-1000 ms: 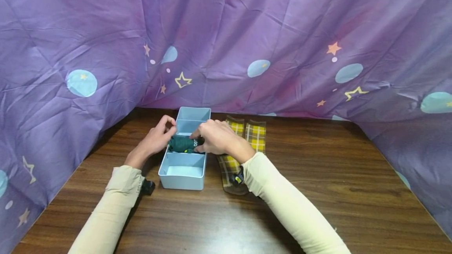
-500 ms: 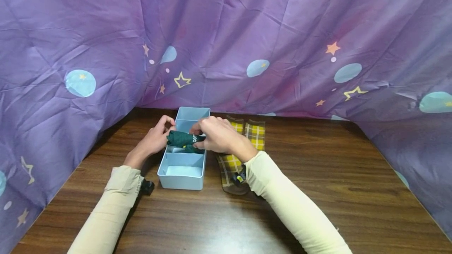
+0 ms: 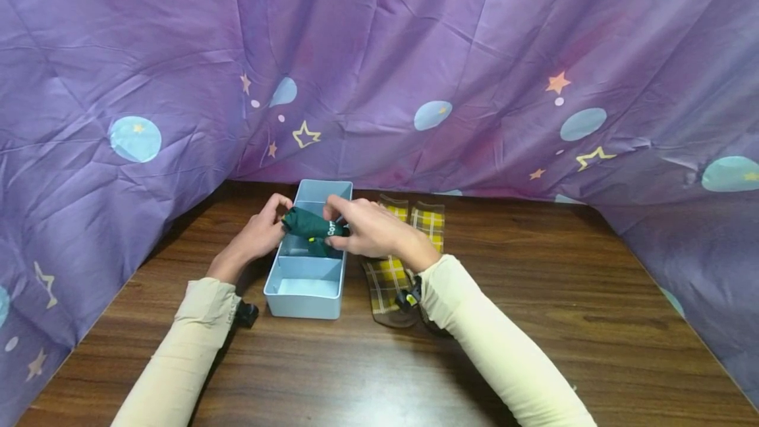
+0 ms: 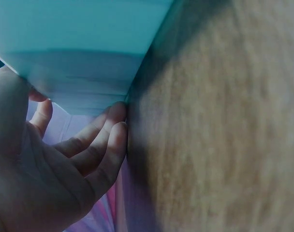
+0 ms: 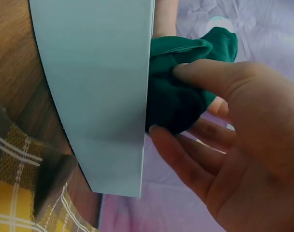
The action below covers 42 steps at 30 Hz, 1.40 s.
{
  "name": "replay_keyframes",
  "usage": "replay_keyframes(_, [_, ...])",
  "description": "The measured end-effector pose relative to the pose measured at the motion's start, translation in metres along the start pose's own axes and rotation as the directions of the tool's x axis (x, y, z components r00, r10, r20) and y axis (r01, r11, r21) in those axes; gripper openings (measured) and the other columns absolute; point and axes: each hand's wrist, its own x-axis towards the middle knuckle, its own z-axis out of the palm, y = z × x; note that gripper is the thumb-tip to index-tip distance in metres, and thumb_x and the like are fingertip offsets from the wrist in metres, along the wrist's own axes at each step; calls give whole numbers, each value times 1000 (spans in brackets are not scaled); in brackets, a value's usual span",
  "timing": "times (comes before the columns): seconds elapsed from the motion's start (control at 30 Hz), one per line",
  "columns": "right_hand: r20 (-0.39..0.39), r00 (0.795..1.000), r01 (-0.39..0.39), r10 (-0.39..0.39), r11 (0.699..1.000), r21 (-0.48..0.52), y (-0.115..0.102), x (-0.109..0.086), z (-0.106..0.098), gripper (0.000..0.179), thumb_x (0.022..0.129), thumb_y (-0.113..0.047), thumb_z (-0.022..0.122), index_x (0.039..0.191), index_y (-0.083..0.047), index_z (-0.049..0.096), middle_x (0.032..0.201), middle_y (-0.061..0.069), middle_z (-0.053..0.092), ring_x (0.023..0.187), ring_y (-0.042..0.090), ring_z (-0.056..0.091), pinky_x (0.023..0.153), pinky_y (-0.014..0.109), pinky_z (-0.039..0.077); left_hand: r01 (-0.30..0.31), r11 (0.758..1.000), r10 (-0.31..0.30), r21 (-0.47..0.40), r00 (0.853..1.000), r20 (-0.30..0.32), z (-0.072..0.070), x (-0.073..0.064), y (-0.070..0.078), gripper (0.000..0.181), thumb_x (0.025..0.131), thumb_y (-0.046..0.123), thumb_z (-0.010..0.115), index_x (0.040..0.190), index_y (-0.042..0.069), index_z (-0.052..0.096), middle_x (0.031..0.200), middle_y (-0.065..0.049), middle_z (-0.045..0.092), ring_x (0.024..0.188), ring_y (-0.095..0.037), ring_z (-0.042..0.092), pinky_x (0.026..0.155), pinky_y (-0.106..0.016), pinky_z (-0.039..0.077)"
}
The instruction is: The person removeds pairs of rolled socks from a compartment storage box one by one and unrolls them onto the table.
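Note:
A light blue divided box (image 3: 304,306) stands on the table in the head view. My right hand (image 3: 376,226) pinches a rolled dark green cloth (image 3: 305,223) with white letters between thumb and fingers, over the box's middle compartment. One part of the roll hangs lower toward the compartment. In the right wrist view the cloth (image 5: 178,92) bulges above the box rim, with the thumb on it. My left hand (image 3: 263,229) holds the box's left side. Its fingers (image 4: 101,154) lie against the outer wall in the left wrist view, and the thumb reaches over the rim.
Two yellow and brown plaid socks (image 3: 388,275) lie flat right of the box, partly under my right forearm. The box's front compartment (image 3: 308,286) shows a bare floor. A purple curtain (image 3: 379,84) printed with stars hangs behind the brown wooden table (image 3: 534,308).
My right hand has raised the rolled green cloth out of the middle compartment to above the rim, and the roll now tilts. The left hand has hardly moved.

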Motion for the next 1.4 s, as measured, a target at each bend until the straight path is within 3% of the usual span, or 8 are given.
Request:
replay_keyframes(0.17, [-40, 999, -15, 17, 999, 46, 2, -2, -4, 36, 94, -29, 83, 119, -19, 60, 117, 1, 78, 99, 16, 72, 87, 36, 59, 20, 1000, -19, -23, 1000, 10, 0, 1, -1, 30, 99, 17, 46, 129, 16, 47, 82, -5, 58, 64, -18, 56, 59, -32, 45])
replay_keyframes(0.2, [-45, 999, -16, 18, 999, 52, 2, -2, -5, 36, 93, -29, 84, 118, -20, 60, 116, 0, 78, 97, 15, 71, 86, 36, 59, 53, 999, -53, 3, 999, 10, 0, -3, 8, 30, 100, 15, 44, 130, 14, 46, 84, -7, 59, 64, -18, 57, 60, -33, 47])
replay_keyframes(0.4, [-55, 998, -11, 17, 994, 106, 5, -7, -8, 39, 90, -25, 87, 120, -19, 63, 115, -2, 76, 99, 13, 70, 90, 34, 58, 41, 998, -40, 47, 999, -16, 2, -2, 7, 26, 110, 31, 47, 130, 14, 49, 85, -8, 64, 66, -16, 60, 66, -32, 48])
replay_keyframes(0.57, [-48, 999, 22, -14, 984, 179, 10, -11, -8, 45, 91, -21, 87, 131, -15, 68, 117, 2, 77, 103, 13, 72, 93, 29, 60, -6, 1000, 6, 17, 1000, -24, 3, 6, -12, 26, 107, 40, 51, 124, 20, 52, 83, -7, 66, 69, -22, 62, 66, -35, 48])
replay_keyframes(0.7, [-64, 998, 26, -12, 975, 219, 14, -19, -10, 45, 91, -21, 86, 133, -14, 70, 112, 0, 77, 98, 14, 72, 87, 27, 61, -18, 999, 19, 29, 999, -42, 4, 10, -20, 23, 105, 41, 52, 121, 24, 53, 84, -5, 64, 73, -24, 61, 68, -36, 46])
replay_keyframes(1.0, [-131, 991, 47, -11, 959, 278, 27, -37, -16, 39, 87, -17, 82, 124, -15, 69, 103, -1, 73, 93, 14, 70, 87, 31, 59, 64, 992, -58, 106, 996, -61, 2, -3, 8, 25, 106, 30, 49, 128, 17, 52, 90, -6, 65, 83, -24, 64, 78, -34, 48])
replay_keyframes(1.2, [-104, 994, -2, 37, 948, 319, 44, -58, -21, 34, 90, -16, 80, 122, -16, 70, 107, 2, 73, 96, 22, 71, 82, 34, 61, 68, 991, -61, 113, 996, -63, 3, -4, 9, 25, 106, 30, 49, 127, 17, 51, 89, -5, 66, 85, -24, 65, 79, -34, 48])
replay_keyframes(1.4, [-92, 992, -58, 89, 952, 302, 63, -82, -26, 31, 94, -19, 81, 124, -17, 72, 106, 1, 74, 93, 17, 71, 75, 32, 63, 58, 994, -53, 91, 997, -55, 3, 1, 2, 26, 104, 34, 49, 125, 18, 52, 90, -9, 68, 88, -29, 67, 81, -40, 50])
